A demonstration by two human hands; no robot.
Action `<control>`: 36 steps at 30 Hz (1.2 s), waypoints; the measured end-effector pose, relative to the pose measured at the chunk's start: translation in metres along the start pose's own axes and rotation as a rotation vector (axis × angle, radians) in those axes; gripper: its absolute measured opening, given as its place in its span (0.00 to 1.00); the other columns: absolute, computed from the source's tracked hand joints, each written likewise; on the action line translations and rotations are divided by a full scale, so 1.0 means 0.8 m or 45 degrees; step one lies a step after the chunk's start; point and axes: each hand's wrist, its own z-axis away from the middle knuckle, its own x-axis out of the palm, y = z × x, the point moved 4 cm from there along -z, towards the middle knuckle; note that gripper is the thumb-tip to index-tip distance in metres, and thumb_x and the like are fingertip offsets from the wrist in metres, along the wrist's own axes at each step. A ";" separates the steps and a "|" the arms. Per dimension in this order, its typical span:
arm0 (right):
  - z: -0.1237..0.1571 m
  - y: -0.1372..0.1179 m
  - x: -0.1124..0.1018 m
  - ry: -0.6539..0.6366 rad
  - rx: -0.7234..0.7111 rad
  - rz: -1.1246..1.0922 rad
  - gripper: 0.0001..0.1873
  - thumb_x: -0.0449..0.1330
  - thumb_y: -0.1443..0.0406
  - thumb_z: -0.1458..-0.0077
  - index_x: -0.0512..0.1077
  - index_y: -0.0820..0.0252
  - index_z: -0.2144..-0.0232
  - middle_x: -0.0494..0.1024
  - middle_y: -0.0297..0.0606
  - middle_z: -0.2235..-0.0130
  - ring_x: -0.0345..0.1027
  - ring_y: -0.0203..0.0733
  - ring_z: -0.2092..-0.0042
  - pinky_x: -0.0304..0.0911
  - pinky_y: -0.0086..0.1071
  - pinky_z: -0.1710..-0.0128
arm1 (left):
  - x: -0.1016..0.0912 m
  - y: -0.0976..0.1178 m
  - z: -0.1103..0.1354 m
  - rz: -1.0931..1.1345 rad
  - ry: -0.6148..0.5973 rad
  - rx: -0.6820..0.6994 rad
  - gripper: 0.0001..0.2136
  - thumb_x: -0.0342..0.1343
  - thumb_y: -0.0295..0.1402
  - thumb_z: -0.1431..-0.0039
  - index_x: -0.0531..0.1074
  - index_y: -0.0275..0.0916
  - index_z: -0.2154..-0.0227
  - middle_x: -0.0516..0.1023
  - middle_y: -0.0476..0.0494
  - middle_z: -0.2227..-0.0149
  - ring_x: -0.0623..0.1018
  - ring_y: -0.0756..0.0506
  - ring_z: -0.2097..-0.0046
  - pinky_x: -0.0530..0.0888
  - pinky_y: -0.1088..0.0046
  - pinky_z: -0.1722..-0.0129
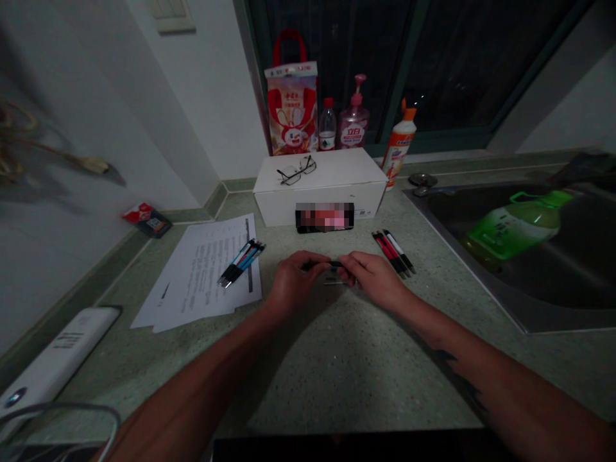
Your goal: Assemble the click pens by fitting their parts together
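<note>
My left hand (pixel 294 280) and my right hand (pixel 374 274) meet above the middle of the counter. Both are closed, pinching a short black pen part (pixel 335 264) between their fingertips; the fingers cover its ends. Thin pen pieces (pixel 333 281) lie on the counter just below, partly hidden by the right hand. Left of my hands, several blue, white and black pens (pixel 241 262) rest in a bundle on printed sheets (pixel 197 276). On the right, several red, white and black pens (pixel 392 252) lie side by side on the counter.
Behind my hands stands a white box (pixel 322 183) with glasses (pixel 297 171) on top; a blurred-out dark object (pixel 325 218) leans at its front. Bottles and a red bag (pixel 292 106) line the window. A sink (pixel 510 282) holds a green bottle (pixel 517 224). A white device (pixel 60 353) lies left.
</note>
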 end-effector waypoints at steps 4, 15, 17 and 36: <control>-0.001 -0.001 -0.002 0.042 -0.059 -0.032 0.18 0.61 0.49 0.41 0.76 0.57 0.62 0.78 0.36 0.68 0.71 0.39 0.69 0.65 0.34 0.68 | -0.001 0.001 -0.002 -0.007 0.025 0.017 0.03 0.63 0.29 0.44 0.81 0.40 0.68 0.85 0.43 0.64 0.82 0.43 0.62 0.79 0.63 0.55; 0.000 0.001 0.002 -0.079 0.033 -0.028 0.20 0.53 0.51 0.34 0.74 0.57 0.70 0.74 0.34 0.75 0.66 0.37 0.75 0.60 0.31 0.74 | 0.000 0.000 -0.002 0.010 0.015 0.019 0.02 0.63 0.29 0.44 0.81 0.39 0.69 0.85 0.43 0.65 0.82 0.44 0.62 0.78 0.65 0.56; -0.001 0.002 -0.001 -0.008 -0.042 0.007 0.14 0.58 0.55 0.37 0.75 0.57 0.66 0.77 0.35 0.72 0.68 0.38 0.72 0.63 0.33 0.71 | 0.000 0.001 -0.002 0.018 0.006 -0.003 0.02 0.63 0.30 0.44 0.80 0.39 0.69 0.85 0.43 0.65 0.82 0.44 0.62 0.77 0.65 0.56; 0.015 -0.006 0.020 -0.405 -0.311 0.823 0.07 0.64 0.68 0.42 0.76 0.54 0.60 0.77 0.35 0.61 0.73 0.41 0.60 0.61 0.33 0.63 | 0.002 -0.021 -0.008 -0.861 -0.188 0.087 0.08 0.55 0.26 0.38 0.80 0.37 0.64 0.81 0.36 0.59 0.79 0.38 0.54 0.73 0.62 0.52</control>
